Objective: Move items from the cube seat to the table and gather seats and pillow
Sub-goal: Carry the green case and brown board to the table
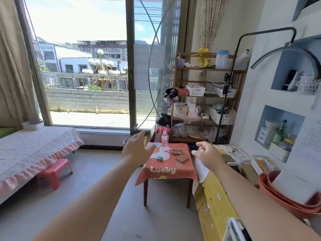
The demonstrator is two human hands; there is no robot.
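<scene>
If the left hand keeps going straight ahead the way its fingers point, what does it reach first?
Probably the far left corner of the red-clothed seat, by the pale blue card, short of the water bottle. The left hand is open; depth is uncertain.

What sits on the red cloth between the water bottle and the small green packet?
Head view: between the water bottle and the green packet lies only the cloth's pale printed patch; no other object. The brown blocks lie off to the right.
</scene>
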